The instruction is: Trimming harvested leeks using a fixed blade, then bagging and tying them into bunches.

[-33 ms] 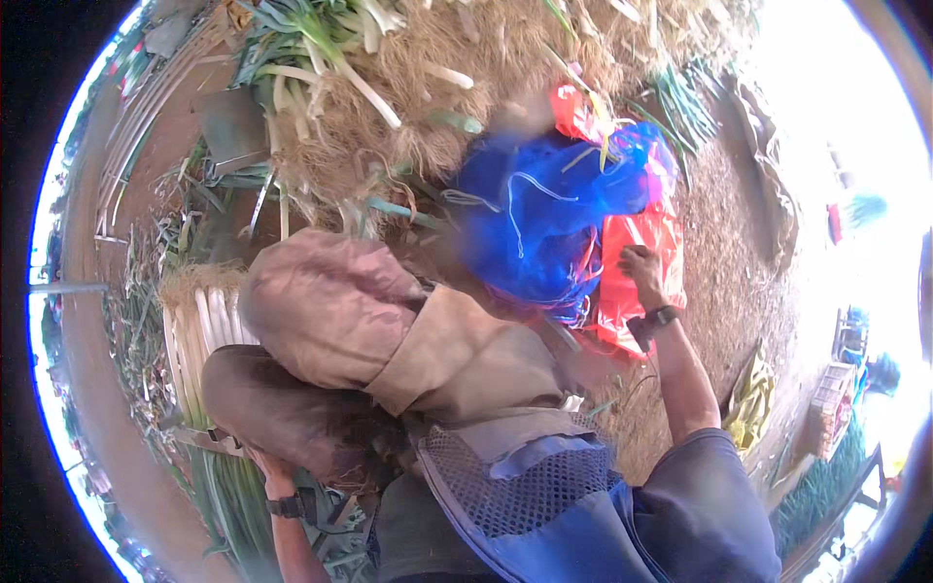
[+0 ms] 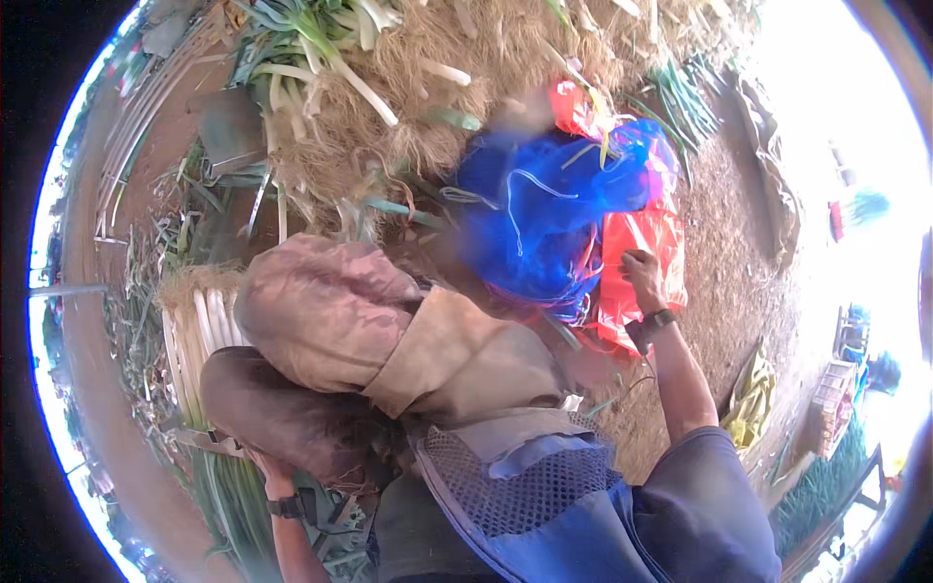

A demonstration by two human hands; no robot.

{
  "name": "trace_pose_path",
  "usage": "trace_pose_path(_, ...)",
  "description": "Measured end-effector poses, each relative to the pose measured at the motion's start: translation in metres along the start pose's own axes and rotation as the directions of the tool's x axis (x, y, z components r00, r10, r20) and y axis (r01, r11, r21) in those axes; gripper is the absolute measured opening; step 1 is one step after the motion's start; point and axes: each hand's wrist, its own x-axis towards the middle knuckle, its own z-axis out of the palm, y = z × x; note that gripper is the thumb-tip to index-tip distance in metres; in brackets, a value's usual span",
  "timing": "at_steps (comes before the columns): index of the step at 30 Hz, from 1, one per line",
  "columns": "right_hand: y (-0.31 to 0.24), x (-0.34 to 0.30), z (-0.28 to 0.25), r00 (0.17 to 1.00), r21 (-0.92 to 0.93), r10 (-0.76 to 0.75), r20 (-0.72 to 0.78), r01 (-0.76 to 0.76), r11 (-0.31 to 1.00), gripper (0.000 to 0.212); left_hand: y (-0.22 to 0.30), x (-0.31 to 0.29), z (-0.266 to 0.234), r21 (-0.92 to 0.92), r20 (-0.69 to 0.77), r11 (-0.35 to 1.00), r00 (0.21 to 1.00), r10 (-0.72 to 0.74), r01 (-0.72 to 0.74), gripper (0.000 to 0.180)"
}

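Note:
My right hand (image 2: pixel 644 280) is closed, with curled fingers, over a shiny red plastic bag (image 2: pixel 637 238). Whatever the fingers hold, if anything, is too small to make out. Beside that bag lies a heap of blue netting (image 2: pixel 535 214) with pale drawstrings. My left hand (image 2: pixel 269 466) reaches down next to a bundle of leeks (image 2: pixel 219 316), whose white stems and roots point away from me. A band (image 2: pixel 206 440) crosses that bundle near the hand. My left fingers are hidden behind my bent leg and the leaves.
A large pile of leeks (image 2: pixel 389 126) with tangled roots spreads across the far side. Leaf scraps (image 2: pixel 136 321) litter the soil at left. On the right are a yellowish cloth or sack (image 2: pixel 753 398), a crate (image 2: pixel 833 398) and more green stalks (image 2: pixel 826 486).

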Motion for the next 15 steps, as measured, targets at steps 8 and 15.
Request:
trace_pose_path(8,0.037,-0.021,0.008,0.923,-0.855,-0.303,-0.236,-0.049,0.517,0.058,0.008,-0.002,-0.015,0.239,0.052,0.971,0.998,0.021,-0.033,0.078)
trace_pose_path(15,0.047,0.043,-0.039,0.98,-0.947,0.197,-0.015,-0.077,0.311,0.043,0.029,0.004,-0.025,0.327,0.144,0.938,0.987,0.073,-0.117,0.071)
